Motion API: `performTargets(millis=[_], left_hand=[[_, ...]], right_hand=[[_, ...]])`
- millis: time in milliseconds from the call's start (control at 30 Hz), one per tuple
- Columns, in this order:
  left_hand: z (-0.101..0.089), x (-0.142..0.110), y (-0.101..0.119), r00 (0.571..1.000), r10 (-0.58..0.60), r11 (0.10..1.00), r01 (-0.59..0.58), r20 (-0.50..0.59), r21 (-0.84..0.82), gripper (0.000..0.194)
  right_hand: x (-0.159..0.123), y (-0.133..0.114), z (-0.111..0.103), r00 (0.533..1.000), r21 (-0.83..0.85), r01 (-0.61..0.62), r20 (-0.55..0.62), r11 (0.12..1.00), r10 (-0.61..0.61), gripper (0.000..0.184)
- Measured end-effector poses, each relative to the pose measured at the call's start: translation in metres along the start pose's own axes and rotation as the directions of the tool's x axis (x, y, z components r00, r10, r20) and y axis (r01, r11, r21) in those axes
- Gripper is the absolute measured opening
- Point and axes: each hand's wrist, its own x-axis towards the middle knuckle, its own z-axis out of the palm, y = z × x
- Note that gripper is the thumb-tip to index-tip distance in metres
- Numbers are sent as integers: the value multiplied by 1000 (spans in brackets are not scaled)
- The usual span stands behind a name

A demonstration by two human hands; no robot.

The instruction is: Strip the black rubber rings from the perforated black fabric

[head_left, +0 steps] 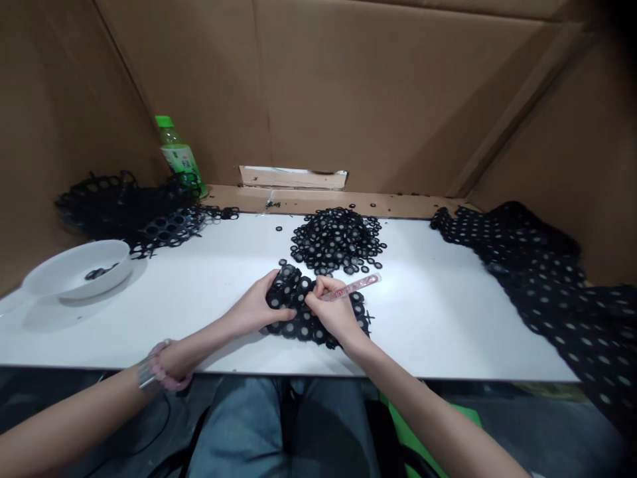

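Observation:
On the white table [418, 332] in front of me lies a black sheet of joined round pieces with pale centres [304, 329]. My left hand [256, 304] grips its left side, thumb on top and fingers at the edge. A clear pen-like stick with red lettering [362, 284] is held in my right hand [334, 309], pinched like a pen above the sheet. The stick's tip is hidden by my fingers. Just beyond my hands sits a heap of loose black rings with pale centres [338, 236].
A white bowl [117, 251] with a few dark pieces stands at left. Behind it are tangled black perforated strips [119, 209] and a green-capped bottle [178, 154]. A black sheet with pale dots [527, 285] hangs over the right front edge. Cardboard walls [348, 93] surround the table.

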Motion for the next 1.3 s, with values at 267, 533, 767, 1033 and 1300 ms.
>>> performTargets(millis=[267, 533, 767, 1033, 1300], left_hand=[[5, 0, 0, 997, -61, 995, 56, -51, -84, 50], [6, 1, 0, 995, -81, 989, 72, -63, -129, 47], [8, 0, 0, 987, -135, 979, 118, -91, -164, 41], [4, -1, -2, 993, -110, 989, 105, -36, -105, 47], [7, -4, 6, 1000, -2, 997, 3, -5, 75, 57]], right_hand=[[-2, -1, 0, 999, -27, 39, 23, 999, -38, 24], [-4, 0, -2, 999, -29, 45, 31, 999, -44, 23], [-7, -4, 4, 991, -95, 113, 88, 989, -104, 23], [0, 6, -2, 998, 144, -60, 35, 988, 56, 23], [-8, 10, -18, 998, 132, -45, 40, 990, 40, 21]])
